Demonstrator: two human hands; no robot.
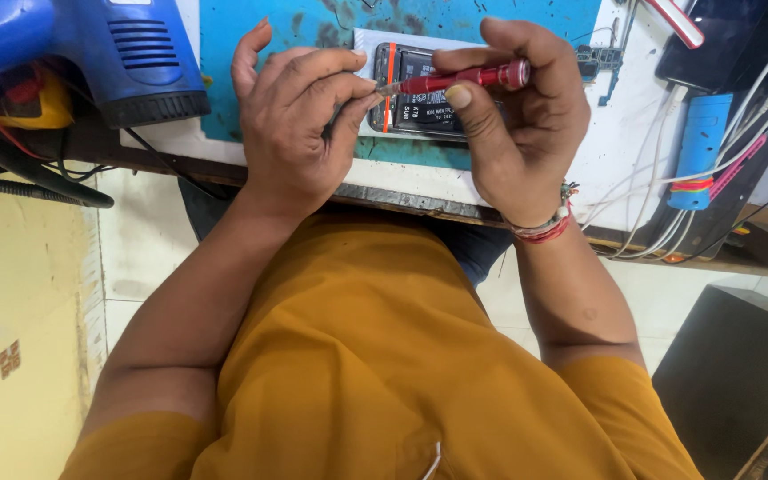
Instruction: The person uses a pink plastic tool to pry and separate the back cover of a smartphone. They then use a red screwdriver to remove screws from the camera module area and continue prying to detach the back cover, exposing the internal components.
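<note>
Opened phone (pixel 420 89), half hidden beneath both hands, screwdriver (pixel 460 78) tip unclear

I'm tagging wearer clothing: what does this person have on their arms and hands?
Both arms are bare below short mustard-orange sleeves. The right hand has red and white thread bands with small beads at the wrist. The left hand wears nothing; no gloves.

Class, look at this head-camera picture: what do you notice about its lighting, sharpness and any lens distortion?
Head view: even, soft light with faint shadows; the right hand, red screwdriver and left hand are sharp; the blue heat gun at the corner looks stretched, and the bench edge bows, showing wide-angle distortion.
</note>
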